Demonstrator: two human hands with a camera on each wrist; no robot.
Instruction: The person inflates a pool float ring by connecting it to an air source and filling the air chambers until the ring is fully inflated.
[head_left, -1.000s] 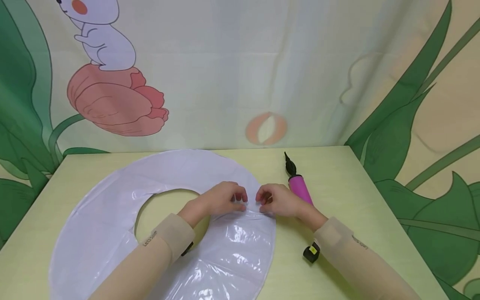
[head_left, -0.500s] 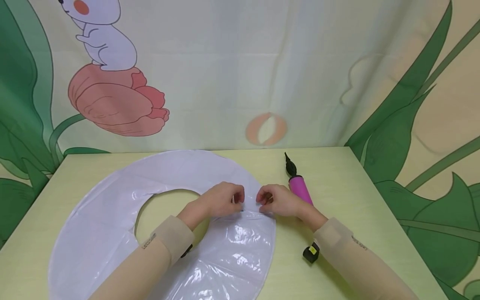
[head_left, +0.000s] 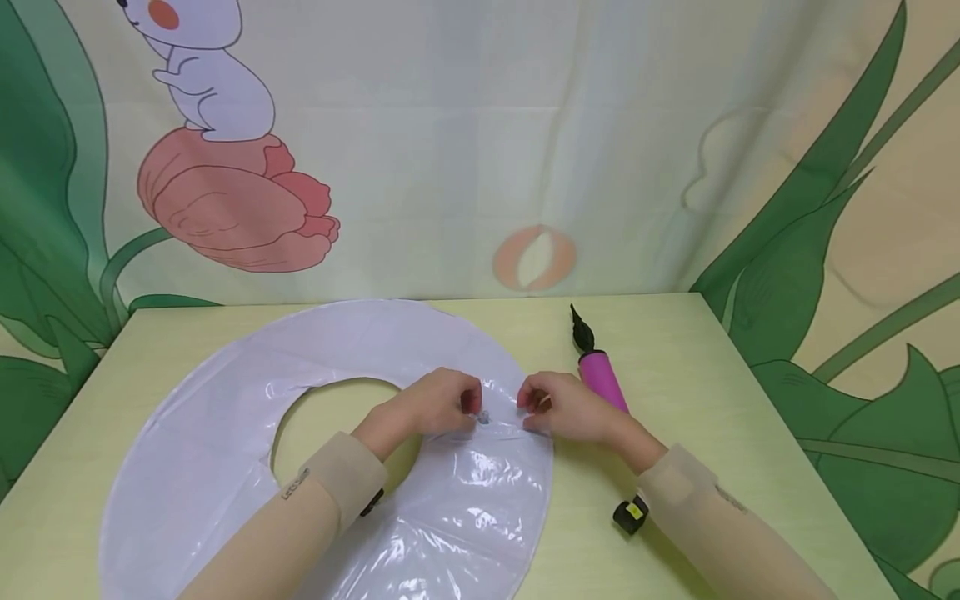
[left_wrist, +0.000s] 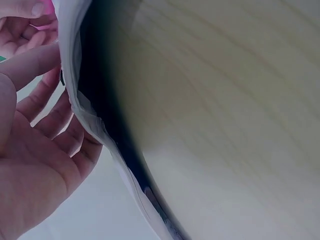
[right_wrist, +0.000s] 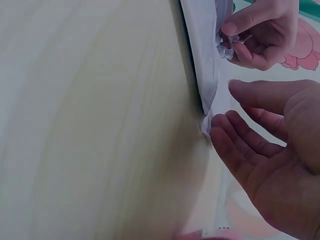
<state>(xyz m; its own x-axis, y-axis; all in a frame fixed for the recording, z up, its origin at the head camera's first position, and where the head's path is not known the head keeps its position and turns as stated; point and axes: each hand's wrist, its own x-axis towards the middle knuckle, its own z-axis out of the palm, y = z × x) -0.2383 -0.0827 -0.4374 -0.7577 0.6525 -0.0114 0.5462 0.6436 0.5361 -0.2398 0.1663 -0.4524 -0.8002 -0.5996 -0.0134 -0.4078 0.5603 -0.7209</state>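
Observation:
A white, partly inflated swim ring (head_left: 202, 433) lies flat on the table, with its clear air valve (head_left: 483, 417) on the right side of its upper face. My left hand (head_left: 435, 402) is at this valve. In the right wrist view, its thumb and forefinger pinch the clear cap (right_wrist: 235, 38) beside the valve stem. Over the ring's outer right edge, my right hand (head_left: 570, 408) has its fingers loosely curved with nothing between them. Its fingertips touch or nearly touch the ring's rim in the right wrist view.
A pink hand pump (head_left: 602, 379) with a black nozzle lies on the table (head_left: 735, 467) behind the right wrist. The right wrist's black camera (head_left: 630, 514) hangs below the sleeve. A printed curtain (head_left: 420, 150) stands behind the table's back edge.
My left hand has drawn slightly left, and the clear valve now shows beside its fingertips. My right hand has shifted a little to the right. Ring and pump stay put.

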